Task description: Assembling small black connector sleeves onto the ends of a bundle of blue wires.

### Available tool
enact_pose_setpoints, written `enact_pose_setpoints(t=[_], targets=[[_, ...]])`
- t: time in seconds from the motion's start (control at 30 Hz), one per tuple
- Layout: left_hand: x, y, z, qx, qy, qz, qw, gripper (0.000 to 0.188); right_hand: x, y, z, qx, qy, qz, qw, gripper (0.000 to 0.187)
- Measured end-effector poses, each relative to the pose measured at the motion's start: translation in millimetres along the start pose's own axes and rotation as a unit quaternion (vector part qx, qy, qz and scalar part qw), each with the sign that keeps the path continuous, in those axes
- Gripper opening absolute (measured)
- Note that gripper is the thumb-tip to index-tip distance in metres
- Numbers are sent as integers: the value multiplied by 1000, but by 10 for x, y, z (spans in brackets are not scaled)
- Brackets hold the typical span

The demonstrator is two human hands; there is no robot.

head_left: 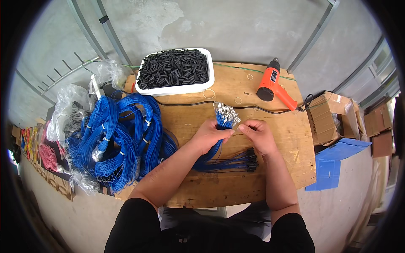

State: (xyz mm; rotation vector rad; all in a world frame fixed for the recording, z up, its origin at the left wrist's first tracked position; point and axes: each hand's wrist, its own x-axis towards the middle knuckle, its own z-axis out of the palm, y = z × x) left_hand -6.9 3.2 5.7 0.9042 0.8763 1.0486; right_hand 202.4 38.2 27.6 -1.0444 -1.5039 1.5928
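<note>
My left hand (210,135) is wrapped round a bundle of blue wires (224,122) above the middle of the wooden table. Silvery metal terminals (226,112) fan out at the bundle's upper end. Close beside them, my right hand (260,137) has its thumb and fingertips pinched together; anything between them is too small to make out. Below my hands the wires run down and across the tabletop to the right, where their other ends carry black tips (252,160) near my right wrist.
Coiled blue wire hanks (122,143) pile up on the left, beside clear plastic bags (69,105). At the back a white tub (181,90) holds short black sleeves (174,69). An orange heat gun (272,84) lies right, its black cord crossing the table (287,139). Cardboard boxes (322,120) stand beyond.
</note>
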Motion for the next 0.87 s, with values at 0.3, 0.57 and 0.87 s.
enact_pose_setpoints(t=[0.3, 0.57, 0.87], targets=[[-19, 33, 95, -43, 39, -6, 998, 7, -12, 25, 15, -48, 11, -93, 994, 3], [14, -40, 26, -21, 40, 6, 999, 9, 68, -59, -189, 390, -79, 80, 914, 14], [45, -64, 22, -20, 62, 0, 998, 9, 270, 406, -467, 457, 0, 23, 889, 15]])
